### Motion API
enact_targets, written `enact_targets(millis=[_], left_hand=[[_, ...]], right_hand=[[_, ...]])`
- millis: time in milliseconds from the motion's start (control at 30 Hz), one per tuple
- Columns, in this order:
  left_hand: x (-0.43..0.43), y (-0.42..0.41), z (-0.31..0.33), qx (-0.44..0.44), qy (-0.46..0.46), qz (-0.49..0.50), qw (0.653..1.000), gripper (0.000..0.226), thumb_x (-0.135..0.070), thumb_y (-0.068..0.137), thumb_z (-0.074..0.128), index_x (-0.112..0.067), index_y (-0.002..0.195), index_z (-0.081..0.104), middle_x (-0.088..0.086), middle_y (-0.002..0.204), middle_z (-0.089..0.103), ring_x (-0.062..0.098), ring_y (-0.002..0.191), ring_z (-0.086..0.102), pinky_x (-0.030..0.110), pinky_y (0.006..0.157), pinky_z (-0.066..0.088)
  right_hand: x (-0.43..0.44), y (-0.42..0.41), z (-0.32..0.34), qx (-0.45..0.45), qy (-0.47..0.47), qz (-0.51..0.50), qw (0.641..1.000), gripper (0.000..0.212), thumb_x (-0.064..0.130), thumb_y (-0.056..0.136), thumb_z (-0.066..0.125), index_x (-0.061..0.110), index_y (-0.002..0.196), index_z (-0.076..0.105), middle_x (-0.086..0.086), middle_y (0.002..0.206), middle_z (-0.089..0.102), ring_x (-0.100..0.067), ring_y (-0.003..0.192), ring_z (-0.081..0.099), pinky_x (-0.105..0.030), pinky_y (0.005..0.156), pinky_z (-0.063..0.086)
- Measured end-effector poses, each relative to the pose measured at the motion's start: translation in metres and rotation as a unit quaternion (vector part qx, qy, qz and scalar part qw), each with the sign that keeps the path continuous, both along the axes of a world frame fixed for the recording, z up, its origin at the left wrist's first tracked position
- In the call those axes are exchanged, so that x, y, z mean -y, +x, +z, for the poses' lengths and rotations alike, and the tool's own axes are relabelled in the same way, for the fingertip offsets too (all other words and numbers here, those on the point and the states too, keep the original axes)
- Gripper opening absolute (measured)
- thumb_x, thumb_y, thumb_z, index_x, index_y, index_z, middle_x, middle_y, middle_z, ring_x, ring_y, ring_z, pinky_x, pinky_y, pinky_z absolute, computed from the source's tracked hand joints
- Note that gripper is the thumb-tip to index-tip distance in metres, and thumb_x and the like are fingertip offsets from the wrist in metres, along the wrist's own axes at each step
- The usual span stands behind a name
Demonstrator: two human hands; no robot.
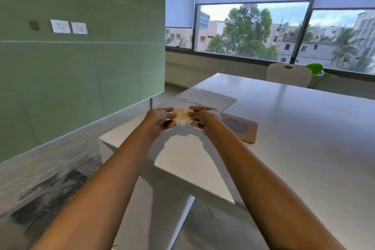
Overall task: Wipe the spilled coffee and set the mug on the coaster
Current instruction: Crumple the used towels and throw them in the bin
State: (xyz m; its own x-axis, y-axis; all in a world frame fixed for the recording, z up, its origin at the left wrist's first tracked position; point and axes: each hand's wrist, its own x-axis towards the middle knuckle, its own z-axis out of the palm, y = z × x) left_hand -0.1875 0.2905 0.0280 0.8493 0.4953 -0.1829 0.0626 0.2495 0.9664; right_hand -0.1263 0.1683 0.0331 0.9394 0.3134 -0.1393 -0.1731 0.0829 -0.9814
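Both of my hands hold one small folded tissue (pixel 181 115), stained tan, just above the near left corner of the white table (pixel 294 138). My left hand (pixel 160 121) pinches its left side and my right hand (pixel 203 119) pinches its right side. A square wooden coaster (pixel 246 130) with a round mesh centre lies on the table just right of my right hand, partly hidden by my wrist. No mug is in view, and I see no spill on the visible tabletop.
A stack of white paper napkins (pixel 209 97) lies on the table beyond my hands. A white chair (pixel 289 74) and a green plant (pixel 316 68) stand at the far end. The green wall (pixel 81 57) is on the left, with grey floor below.
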Motion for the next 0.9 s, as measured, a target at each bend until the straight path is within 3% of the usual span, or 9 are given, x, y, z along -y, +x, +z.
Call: enact_targets(millis=[100, 167, 367, 467, 700, 767, 833, 900], left_hand=[[-0.028, -0.014, -0.003, 0.009, -0.008, 0.039, 0.999, 0.038, 0.009, 0.089, 0.051, 0.001, 0.126, 0.057, 0.022, 0.121, 0.061, 0.016, 0.066, 0.058, 0.015, 0.041, 0.052], [-0.047, -0.025, -0.004, 0.015, -0.013, 0.059, 0.998, 0.039, 0.009, 0.089, 0.05, 0.001, 0.127, 0.056, 0.023, 0.125, 0.059, 0.015, 0.066, 0.058, 0.014, 0.04, 0.051], [-0.122, -0.057, -0.013, 0.005, -0.013, 0.109, 0.994, 0.038, 0.007, 0.09, 0.05, 0.002, 0.127, 0.055, 0.013, 0.098, 0.062, 0.014, 0.064, 0.055, 0.013, 0.047, 0.052], [-0.164, -0.075, -0.019, -0.004, -0.013, 0.12, 0.993, 0.037, 0.008, 0.09, 0.049, 0.003, 0.126, 0.055, 0.008, 0.082, 0.059, 0.014, 0.064, 0.053, 0.012, 0.036, 0.048], [-0.267, -0.108, -0.031, -0.021, -0.01, 0.132, 0.991, 0.037, 0.009, 0.087, 0.054, 0.006, 0.124, 0.055, 0.006, 0.074, 0.056, 0.013, 0.063, 0.054, 0.014, 0.04, 0.05], [-0.291, -0.115, -0.037, -0.025, -0.008, 0.132, 0.991, 0.038, 0.01, 0.087, 0.054, 0.006, 0.125, 0.055, 0.009, 0.081, 0.061, 0.014, 0.062, 0.054, 0.019, 0.056, 0.056], [-0.311, -0.12, -0.045, -0.026, -0.007, 0.126, 0.992, 0.039, 0.011, 0.086, 0.055, 0.005, 0.124, 0.056, 0.018, 0.108, 0.066, 0.017, 0.065, 0.056, 0.03, 0.078, 0.053], [-0.325, -0.124, -0.057, -0.023, -0.011, 0.124, 0.992, 0.039, 0.011, 0.086, 0.056, 0.004, 0.124, 0.057, 0.023, 0.126, 0.06, 0.021, 0.074, 0.06, 0.033, 0.084, 0.049]], right_hand=[[-0.035, -0.009, 0.001, 0.017, -0.033, 0.02, 0.999, 0.031, -0.009, 0.079, 0.067, 0.003, 0.106, 0.071, -0.016, 0.107, 0.068, -0.025, 0.09, 0.068, -0.023, 0.071, 0.057], [-0.06, -0.016, 0.001, 0.028, -0.042, 0.038, 0.998, 0.031, -0.008, 0.08, 0.066, 0.004, 0.108, 0.07, -0.012, 0.103, 0.067, -0.021, 0.083, 0.067, -0.018, 0.063, 0.056], [-0.147, -0.039, -0.009, 0.049, -0.072, 0.06, 0.994, 0.029, -0.007, 0.08, 0.065, 0.005, 0.106, 0.072, -0.017, 0.114, 0.068, -0.028, 0.102, 0.067, -0.034, 0.092, 0.054], [-0.193, -0.052, -0.019, 0.066, -0.094, 0.057, 0.992, 0.029, -0.005, 0.08, 0.065, 0.007, 0.106, 0.073, -0.016, 0.114, 0.069, -0.026, 0.1, 0.068, -0.035, 0.093, 0.054], [-0.299, -0.086, -0.03, 0.033, -0.081, 0.074, 0.993, 0.032, -0.01, 0.086, 0.055, 0.001, 0.114, 0.067, -0.019, 0.121, 0.064, -0.03, 0.11, 0.063, -0.033, 0.088, 0.054], [-0.323, -0.093, -0.037, 0.02, -0.081, 0.043, 0.996, 0.031, -0.011, 0.085, 0.056, 0.003, 0.11, 0.07, -0.017, 0.116, 0.067, -0.028, 0.105, 0.066, -0.032, 0.084, 0.056], [-0.344, -0.101, -0.047, 0.01, -0.079, 0.037, 0.996, 0.032, -0.011, 0.085, 0.054, 0.002, 0.11, 0.069, -0.019, 0.116, 0.066, -0.03, 0.105, 0.065, -0.034, 0.088, 0.055], [-0.358, -0.107, -0.061, -0.001, -0.068, 0.032, 0.997, 0.034, -0.014, 0.085, 0.05, -0.002, 0.111, 0.067, -0.023, 0.118, 0.064, -0.034, 0.108, 0.063, -0.037, 0.092, 0.053]])
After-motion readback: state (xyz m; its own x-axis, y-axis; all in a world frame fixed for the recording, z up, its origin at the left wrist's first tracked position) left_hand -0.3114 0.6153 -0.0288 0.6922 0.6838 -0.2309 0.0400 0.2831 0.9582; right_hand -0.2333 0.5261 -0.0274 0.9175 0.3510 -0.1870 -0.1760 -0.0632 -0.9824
